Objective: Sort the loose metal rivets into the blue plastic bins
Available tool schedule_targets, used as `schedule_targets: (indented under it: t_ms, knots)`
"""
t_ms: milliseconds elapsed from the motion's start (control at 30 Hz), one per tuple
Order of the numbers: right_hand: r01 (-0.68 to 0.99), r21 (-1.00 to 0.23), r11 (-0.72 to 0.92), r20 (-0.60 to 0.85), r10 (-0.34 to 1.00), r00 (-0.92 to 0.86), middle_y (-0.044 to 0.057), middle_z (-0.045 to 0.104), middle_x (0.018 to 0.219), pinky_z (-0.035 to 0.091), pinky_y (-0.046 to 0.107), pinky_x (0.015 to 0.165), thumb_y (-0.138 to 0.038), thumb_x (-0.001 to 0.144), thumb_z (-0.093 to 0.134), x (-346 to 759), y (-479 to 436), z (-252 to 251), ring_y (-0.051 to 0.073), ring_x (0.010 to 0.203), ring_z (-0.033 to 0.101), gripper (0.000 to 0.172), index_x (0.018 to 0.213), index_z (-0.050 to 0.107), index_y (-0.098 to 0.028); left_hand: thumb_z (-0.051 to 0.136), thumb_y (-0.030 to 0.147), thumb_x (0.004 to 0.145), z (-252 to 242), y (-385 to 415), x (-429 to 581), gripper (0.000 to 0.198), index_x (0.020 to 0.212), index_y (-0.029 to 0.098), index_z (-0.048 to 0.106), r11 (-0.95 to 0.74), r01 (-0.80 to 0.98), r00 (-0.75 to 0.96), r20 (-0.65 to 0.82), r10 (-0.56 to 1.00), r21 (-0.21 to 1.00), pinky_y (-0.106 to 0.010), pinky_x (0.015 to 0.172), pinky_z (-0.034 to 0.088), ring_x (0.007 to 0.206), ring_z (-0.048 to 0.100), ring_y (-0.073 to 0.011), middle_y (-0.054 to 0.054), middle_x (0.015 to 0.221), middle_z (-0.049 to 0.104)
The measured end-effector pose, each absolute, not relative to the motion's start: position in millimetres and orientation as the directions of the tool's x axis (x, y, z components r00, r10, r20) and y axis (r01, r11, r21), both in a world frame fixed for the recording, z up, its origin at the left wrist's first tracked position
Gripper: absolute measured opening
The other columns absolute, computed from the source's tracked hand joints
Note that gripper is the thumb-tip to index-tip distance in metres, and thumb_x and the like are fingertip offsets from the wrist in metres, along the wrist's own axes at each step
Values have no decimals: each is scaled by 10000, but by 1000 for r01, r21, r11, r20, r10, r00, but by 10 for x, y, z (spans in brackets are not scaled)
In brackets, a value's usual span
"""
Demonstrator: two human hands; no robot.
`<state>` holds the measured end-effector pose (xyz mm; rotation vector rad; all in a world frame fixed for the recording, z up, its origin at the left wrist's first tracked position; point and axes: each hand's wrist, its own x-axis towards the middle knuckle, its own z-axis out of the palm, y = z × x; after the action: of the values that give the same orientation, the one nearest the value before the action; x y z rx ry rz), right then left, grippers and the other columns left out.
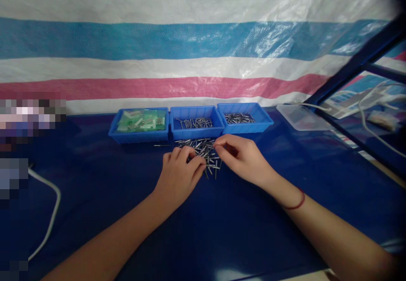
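Note:
A loose pile of thin, silvery, pin-like metal pieces (207, 150) lies on the dark blue table in front of the middle bin. Over the pile's left side rests my left hand (179, 169), fingers curled down and thumb bent in towards them; what lies between the fingertips is hidden. My right hand (242, 156) is at the pile's right edge, thumb and forefinger drawn together in a pinch. Whatever that pinch holds is too small to make out. One single metal piece (161, 145) lies apart, left of the pile.
Three blue bins stand in a row behind the pile: the left bin (139, 136) holds a green bag of parts, while the middle bin (196, 133) and right bin (250, 127) hold metal pieces. A clear plastic lid (303, 118) and white cable (364, 111) are at right.

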<state>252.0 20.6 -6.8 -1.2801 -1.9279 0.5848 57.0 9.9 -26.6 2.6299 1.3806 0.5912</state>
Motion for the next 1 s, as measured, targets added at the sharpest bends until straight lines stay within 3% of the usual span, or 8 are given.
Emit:
schedule_targets:
  t_ms: [133, 300, 600, 800, 1000]
  knots:
    - [627, -557, 545, 308, 836, -454, 23, 631, 795, 416, 257, 650, -260, 914, 517, 2513, 174, -29, 133, 708, 574, 150, 858, 630, -177, 498, 270, 934, -260, 102, 549, 134, 953, 225, 623, -554, 743, 458, 318, 830, 376, -372, 794, 347, 966, 522, -217, -39, 1036, 586]
    - [604, -492, 627, 280, 771, -572, 41, 644, 840, 443, 281, 756, -241, 933, 495, 2499, 154, -31, 164, 830, 599, 165, 894, 644, -179, 512, 241, 928, -248, 102, 520, 78, 918, 212, 584, -551, 662, 394, 389, 833, 509, -367, 831, 359, 972, 547, -194, -23, 997, 596]
    - [426, -687, 589, 343, 779, -525, 26, 613, 772, 442, 241, 672, -264, 936, 519, 2436, 170, -105, 120, 727, 562, 182, 888, 665, -167, 567, 245, 903, -245, 143, 494, 60, 921, 189, 581, -606, 456, 378, 475, 795, 652, -310, 772, 447, 861, 580, -165, -30, 902, 608]
    - [425, -717, 553, 312, 800, -513, 51, 643, 874, 461, 270, 708, -302, 910, 563, 2456, 173, -113, 143, 790, 587, 182, 988, 675, -182, 580, 195, 896, -229, 143, 493, 22, 882, 180, 589, -619, 401, 338, 519, 785, 675, -254, 716, 451, 793, 566, -124, -9, 852, 588]
    - [418, -733, 537, 307, 809, -502, 50, 632, 847, 456, 271, 679, -247, 904, 559, 2461, 187, -100, 141, 769, 585, 134, 897, 668, -169, 588, 181, 887, -229, 138, 481, 29, 858, 186, 587, -618, 404, 311, 534, 786, 675, -251, 698, 448, 768, 559, -122, 0, 824, 588]
